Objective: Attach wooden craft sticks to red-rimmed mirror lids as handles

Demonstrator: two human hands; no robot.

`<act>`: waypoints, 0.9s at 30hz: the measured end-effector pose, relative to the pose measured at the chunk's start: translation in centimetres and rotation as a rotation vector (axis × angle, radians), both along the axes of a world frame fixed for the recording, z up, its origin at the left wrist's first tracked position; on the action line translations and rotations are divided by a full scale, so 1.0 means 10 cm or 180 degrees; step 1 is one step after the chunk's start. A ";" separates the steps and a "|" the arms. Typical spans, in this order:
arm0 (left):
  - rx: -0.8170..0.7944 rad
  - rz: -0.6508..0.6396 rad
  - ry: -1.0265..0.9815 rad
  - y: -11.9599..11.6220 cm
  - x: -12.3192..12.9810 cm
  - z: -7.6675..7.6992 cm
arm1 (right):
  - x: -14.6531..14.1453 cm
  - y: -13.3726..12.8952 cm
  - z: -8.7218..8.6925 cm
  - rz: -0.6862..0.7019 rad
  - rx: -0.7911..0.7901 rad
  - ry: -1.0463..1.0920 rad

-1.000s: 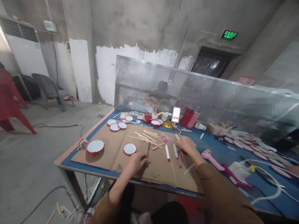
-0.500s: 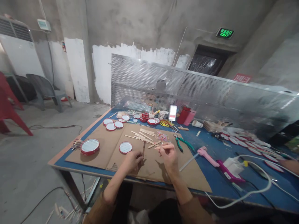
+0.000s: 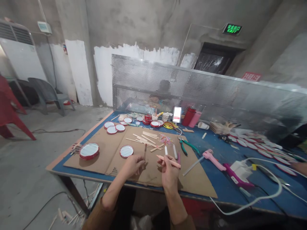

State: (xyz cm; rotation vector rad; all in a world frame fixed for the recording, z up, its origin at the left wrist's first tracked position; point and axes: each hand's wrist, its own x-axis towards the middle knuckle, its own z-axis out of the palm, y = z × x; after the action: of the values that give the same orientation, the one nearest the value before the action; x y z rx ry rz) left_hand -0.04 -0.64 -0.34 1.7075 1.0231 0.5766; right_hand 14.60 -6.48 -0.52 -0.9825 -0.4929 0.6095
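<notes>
Pink rod [image 3: 168,161] lies pinched between thumb and fingers of the right hand [image 3: 169,174], above the cardboard sheet [image 3: 153,177], while the left hand [image 3: 132,166] pinches an upright wooden stick [image 3: 145,151]. A slackening pinch could drop either, and the stick could knock the red-rimmed lid [image 3: 126,151] close beside it.

Even, slightly dim indoor light, source hard to tell. Glare streaks along top of perforated metal screen [image 3: 240,92]; green exit sign [image 3: 232,29] glows, a bit blown out. Soft shadows from L hand [image 3: 131,166] and R hand [image 3: 169,172] fall on cardboard sheet [image 3: 105,163]. Wide-angle warp bends walls & table [image 3: 61,168] near edges (R side looks worst), w/ mild blur there; pixelated white patch [image 3: 177,114] sits mid-frame.
</notes>
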 end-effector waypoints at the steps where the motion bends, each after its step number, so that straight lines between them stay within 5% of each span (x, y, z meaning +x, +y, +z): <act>1: -0.0007 -0.0002 -0.0004 0.00 0.00 0.00 | 0.00 0.00 0.00 0.0016 -0.0028 -0.0049; 27: 0.0063 -0.0034 0.0112 0.03 -0.01 -0.02 | 0.03 -0.01 -0.06 0.0224 0.0073 -0.0340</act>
State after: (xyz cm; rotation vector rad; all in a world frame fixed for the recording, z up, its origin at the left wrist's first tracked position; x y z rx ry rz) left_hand -0.16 -0.32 -0.58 1.7450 1.0356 0.5531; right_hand 14.90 -6.62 -1.13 -0.9825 -0.6301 0.6153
